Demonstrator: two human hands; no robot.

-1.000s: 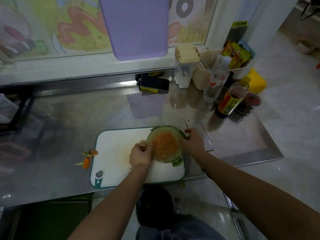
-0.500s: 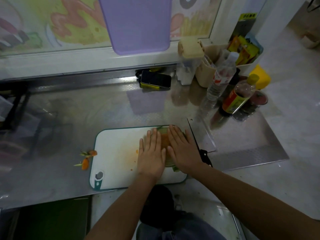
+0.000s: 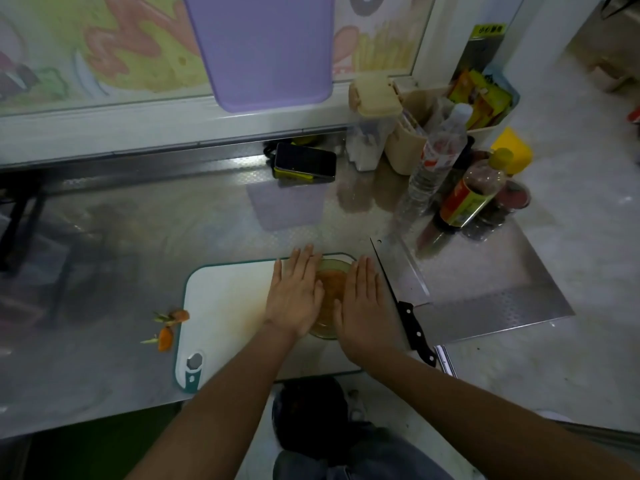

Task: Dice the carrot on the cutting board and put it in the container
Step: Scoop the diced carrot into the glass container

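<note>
I see left hand (image 3: 294, 296), right hand (image 3: 363, 306) flat either side of container (image 3: 330, 280) | fingers (image 3: 301, 263) straight, gripping nothing | knife (image 3: 401, 282) right of container

I see both hands flat, palms down, fingers straight. Left hand (image 3: 294, 296) lies over the left side of the round clear glass container (image 3: 325, 332), right hand (image 3: 363, 306) over its right side. Orange diced carrot (image 3: 330, 284) shows in the gap between them. Container sits on the right half of the white teal-edged plastic cutting board (image 3: 225, 306). Steel cleaver with black handle (image 3: 401, 271) lies just right of the right hand on the steel worktop (image 3: 138, 237). Two orange carrot ends (image 3: 166, 337) sit just off the board's left edge.
</note>
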